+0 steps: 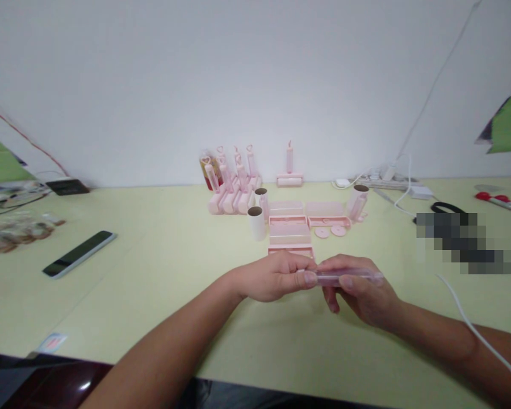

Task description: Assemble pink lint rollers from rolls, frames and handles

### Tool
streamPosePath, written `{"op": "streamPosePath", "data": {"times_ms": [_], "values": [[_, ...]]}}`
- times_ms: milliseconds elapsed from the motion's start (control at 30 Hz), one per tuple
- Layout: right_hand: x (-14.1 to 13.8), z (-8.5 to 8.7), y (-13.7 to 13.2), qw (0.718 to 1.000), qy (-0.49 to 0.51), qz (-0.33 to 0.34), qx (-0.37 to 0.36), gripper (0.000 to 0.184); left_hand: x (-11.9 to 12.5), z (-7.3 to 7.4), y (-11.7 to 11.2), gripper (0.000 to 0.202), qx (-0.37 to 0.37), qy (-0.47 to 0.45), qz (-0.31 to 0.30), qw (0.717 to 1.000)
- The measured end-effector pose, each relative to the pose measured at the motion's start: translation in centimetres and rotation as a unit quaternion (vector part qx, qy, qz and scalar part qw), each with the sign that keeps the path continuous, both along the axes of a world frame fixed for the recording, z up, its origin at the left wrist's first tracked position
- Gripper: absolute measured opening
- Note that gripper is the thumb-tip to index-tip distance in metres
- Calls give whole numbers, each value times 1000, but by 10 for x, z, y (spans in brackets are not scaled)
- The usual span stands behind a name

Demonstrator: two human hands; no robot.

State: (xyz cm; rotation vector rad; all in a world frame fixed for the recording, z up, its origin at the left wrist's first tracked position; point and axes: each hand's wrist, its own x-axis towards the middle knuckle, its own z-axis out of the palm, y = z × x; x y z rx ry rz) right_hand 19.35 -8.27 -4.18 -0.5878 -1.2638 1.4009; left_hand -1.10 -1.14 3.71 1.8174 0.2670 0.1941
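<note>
Both my hands hold a translucent pinkish lint roller handle (334, 276) level above the table. My left hand (276, 277) pinches its left end between thumb and fingers. Around its right part, the thumb and fingers of my right hand (368, 295) are closed. Just beyond lie open pink lint roller covers (288, 232) with clear lids. Two small pink discs (338, 230) rest beside them. White sticky rolls (256, 226) stand upright left of the covers, and another roll (357, 199) with a handle against it stands at the right.
Several pink lint rollers (232, 199) stand grouped at the back, with one more (289, 180) by the wall. A phone (80, 254) lies left. At right are a white cable (464, 318), a power strip (378, 183), a red-tipped tool (500, 200) and a blurred dark object (464, 241).
</note>
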Motion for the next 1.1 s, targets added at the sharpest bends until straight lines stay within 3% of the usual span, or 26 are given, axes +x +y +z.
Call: {"op": "streamPosePath", "data": {"times_ms": [100, 167, 300, 367, 467, 567, 667, 867, 1000, 1100], "values": [[5, 10, -5, 1000, -19, 4, 19, 30, -6, -11, 7, 49, -116, 30, -2, 993], [10, 20, -7, 997, -39, -41, 50, 32, -14, -12, 14, 51, -185, 21, 18, 982], [20, 40, 4, 975, -108, -176, 77, 30, -36, 8, 28, 31, -196, -1, 164, 967], [22, 47, 16, 961, -160, -221, 48, 28, -50, 22, 35, 22, -153, 4, 243, 958], [15, 57, 35, 939, -225, -259, 29, 27, -68, 31, 45, 22, -69, 77, 281, 954], [-4, 64, 56, 940, -233, -239, 69, 25, -78, 22, 58, 21, 62, 169, 287, 941], [-30, 67, 80, 926, -300, -203, 108, 19, -80, 3, 73, 19, 192, 221, 317, 902], [-73, 60, 114, 798, -550, -186, 161, 19, -71, -28, 85, 32, 318, 305, 390, 809], [-83, 54, 122, 721, -640, -187, 189, 28, -66, -35, 83, 30, 341, 295, 409, 793], [-85, 53, 124, 688, -667, -205, 202, 33, -63, -36, 82, 28, 337, 288, 417, 793]]}}
